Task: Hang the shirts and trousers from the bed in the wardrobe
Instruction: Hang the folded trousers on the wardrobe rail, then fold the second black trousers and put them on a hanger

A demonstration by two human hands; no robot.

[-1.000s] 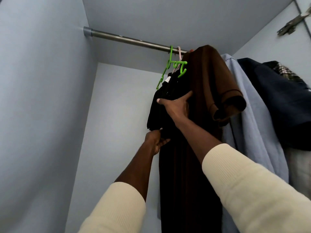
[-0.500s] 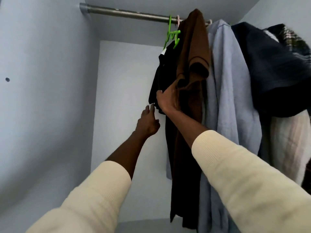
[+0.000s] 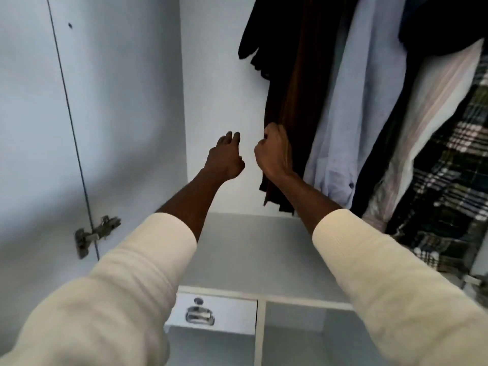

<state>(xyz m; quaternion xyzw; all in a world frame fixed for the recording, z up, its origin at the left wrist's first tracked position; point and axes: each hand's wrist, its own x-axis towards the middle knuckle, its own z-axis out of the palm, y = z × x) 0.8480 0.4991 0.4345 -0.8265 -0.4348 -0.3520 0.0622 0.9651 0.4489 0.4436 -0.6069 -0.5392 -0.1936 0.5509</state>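
One hand [image 3: 274, 151] on hanging brown garment [image 3: 295, 107]

Right hand [image 3: 273, 154] on brown garment [image 3: 298, 96], left hand [image 3: 225, 158] free

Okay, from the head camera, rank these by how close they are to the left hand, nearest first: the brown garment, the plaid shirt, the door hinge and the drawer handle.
From the left hand:
1. Brown garment, hanging just to its right, where the right hand grips it.
2. Door hinge, lower left on the wardrobe door, and drawer handle, below: too close to call.
3. Plaid shirt, far right of the hanging row.
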